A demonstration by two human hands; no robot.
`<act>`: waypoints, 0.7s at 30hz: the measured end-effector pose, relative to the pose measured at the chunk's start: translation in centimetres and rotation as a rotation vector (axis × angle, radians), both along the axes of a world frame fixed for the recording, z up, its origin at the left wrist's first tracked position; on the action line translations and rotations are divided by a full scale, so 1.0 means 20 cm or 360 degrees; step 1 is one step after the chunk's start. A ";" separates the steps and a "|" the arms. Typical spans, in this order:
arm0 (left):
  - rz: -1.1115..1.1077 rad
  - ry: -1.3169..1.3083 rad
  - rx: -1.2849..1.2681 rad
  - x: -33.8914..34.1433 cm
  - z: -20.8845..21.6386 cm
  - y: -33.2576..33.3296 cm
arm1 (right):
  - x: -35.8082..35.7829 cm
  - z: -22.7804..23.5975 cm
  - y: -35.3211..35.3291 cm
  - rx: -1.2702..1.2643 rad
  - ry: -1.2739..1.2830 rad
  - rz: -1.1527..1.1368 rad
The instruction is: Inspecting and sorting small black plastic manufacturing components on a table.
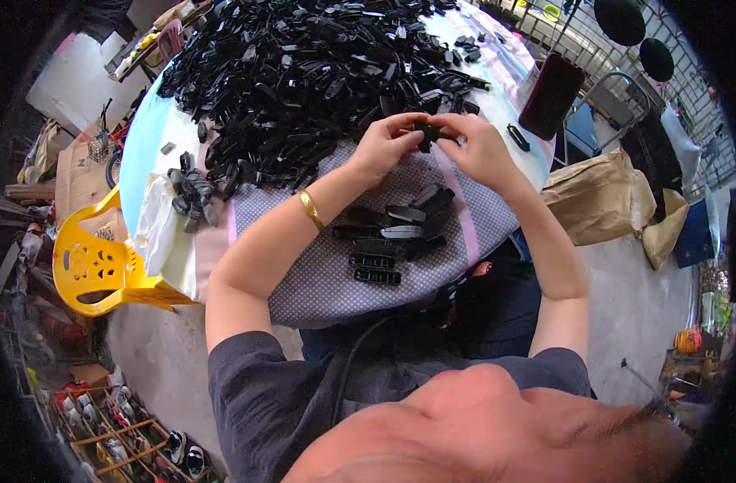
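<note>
Both my hands meet over the near edge of a large heap of small black plastic pieces [303, 72]. Between the fingertips is one small black plastic piece [426, 137], its exact kind too small to make out. My left hand [388, 146], with a gold bracelet on its wrist, pinches it from the left. From the other side, my right hand [476, 151] grips it with thumb and fingers. Closer to me, on the dotted grey cloth, lies a small group of oblong black pieces [404, 232], several of them side by side.
The round table [303, 298] has a patterned cloth. A dark phone [551, 97] stands upright at its right, near brown paper bags [601, 197]. Grey gloves [194, 193] lie on the left side, beside a yellow plastic chair [94, 258]. A shoe rack [126, 435] stands lower left.
</note>
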State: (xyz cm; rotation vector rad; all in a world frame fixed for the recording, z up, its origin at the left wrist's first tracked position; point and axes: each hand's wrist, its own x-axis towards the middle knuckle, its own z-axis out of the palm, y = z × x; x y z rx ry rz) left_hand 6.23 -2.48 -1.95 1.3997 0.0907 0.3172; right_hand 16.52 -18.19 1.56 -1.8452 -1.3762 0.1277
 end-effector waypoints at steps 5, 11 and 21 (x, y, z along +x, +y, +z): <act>0.0187 0.0051 0.0297 -0.05 0.07 -0.05 | -0.04 0.05 -0.03 -0.0077 -0.0006 -0.0022; -0.0042 0.0252 -0.0035 -0.03 0.11 -0.01 | 0.07 0.01 -0.04 0.0248 0.1353 0.0118; 0.0035 0.0036 -0.0105 -0.03 0.07 -0.02 | -0.04 -0.03 0.02 0.0372 0.1404 0.0006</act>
